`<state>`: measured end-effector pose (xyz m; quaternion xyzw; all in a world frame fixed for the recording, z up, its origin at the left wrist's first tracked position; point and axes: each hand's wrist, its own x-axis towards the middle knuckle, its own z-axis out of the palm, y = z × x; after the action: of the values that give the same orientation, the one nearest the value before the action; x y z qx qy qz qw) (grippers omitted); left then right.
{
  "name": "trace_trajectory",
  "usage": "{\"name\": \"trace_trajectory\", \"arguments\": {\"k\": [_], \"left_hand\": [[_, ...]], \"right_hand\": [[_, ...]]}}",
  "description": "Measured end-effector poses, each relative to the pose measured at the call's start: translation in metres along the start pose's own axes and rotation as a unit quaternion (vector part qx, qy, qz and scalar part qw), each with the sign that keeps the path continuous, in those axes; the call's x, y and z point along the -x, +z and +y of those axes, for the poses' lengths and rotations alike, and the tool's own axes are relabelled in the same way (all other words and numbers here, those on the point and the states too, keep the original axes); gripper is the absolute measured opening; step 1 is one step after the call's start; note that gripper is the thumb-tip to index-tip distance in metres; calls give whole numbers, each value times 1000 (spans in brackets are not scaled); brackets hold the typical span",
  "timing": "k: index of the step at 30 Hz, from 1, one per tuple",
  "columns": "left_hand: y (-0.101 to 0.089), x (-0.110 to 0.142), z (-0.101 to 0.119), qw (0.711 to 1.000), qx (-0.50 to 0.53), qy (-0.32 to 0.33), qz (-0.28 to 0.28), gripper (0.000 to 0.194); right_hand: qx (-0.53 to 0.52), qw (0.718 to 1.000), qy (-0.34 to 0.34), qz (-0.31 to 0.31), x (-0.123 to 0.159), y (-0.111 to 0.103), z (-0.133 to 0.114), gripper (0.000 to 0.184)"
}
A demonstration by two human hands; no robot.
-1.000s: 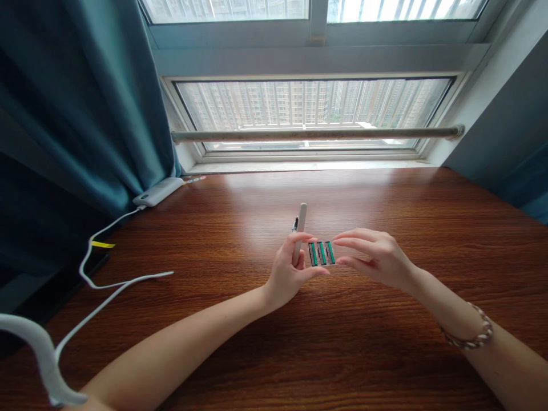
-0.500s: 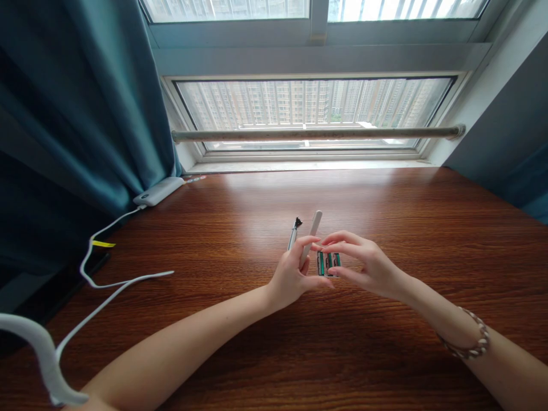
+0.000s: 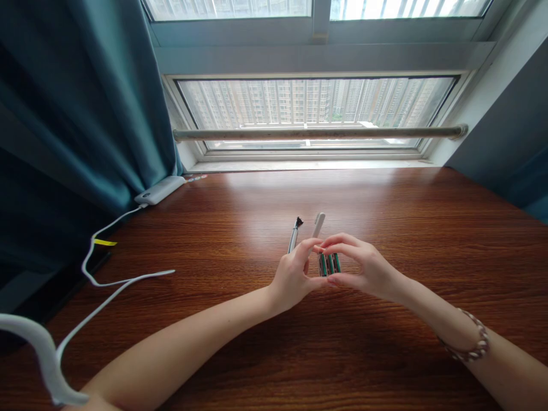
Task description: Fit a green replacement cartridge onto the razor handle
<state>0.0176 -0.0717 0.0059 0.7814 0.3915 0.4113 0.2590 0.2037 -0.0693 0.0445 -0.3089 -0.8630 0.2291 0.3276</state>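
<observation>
Over the wooden table (image 3: 385, 217) both my hands meet at the centre. My left hand (image 3: 295, 277) is closed around a pale slim razor handle (image 3: 318, 224) that sticks up and away from me. My right hand (image 3: 362, 267) pinches a small clear cartridge holder with green-striped blades (image 3: 329, 264) between thumb and fingers, right against the left hand's fingertips. A second slim tool with a dark tip (image 3: 294, 234) lies on the table just beyond my left hand. A beaded bracelet (image 3: 473, 342) circles my right wrist.
A white power bank (image 3: 159, 190) lies at the table's far left corner, with a white cable (image 3: 120, 282) trailing toward me along the left side. Teal curtains (image 3: 77, 108) hang at left. A window with a rail (image 3: 317, 134) runs along the far edge.
My right hand has brought the cartridge holder leftward and tilted it more edge-on against the left hand. The razor handle has leaned to the right, uncovering the dark-tipped tool on the table.
</observation>
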Motion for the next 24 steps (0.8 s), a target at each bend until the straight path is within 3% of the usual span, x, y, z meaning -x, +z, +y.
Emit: {"name": "trace_trajectory", "arguments": {"k": [24], "left_hand": [[-1,-1,0,998,-62,22,8,59]], "right_hand": [[0,1000,-8,6,2,1,2,40]]}}
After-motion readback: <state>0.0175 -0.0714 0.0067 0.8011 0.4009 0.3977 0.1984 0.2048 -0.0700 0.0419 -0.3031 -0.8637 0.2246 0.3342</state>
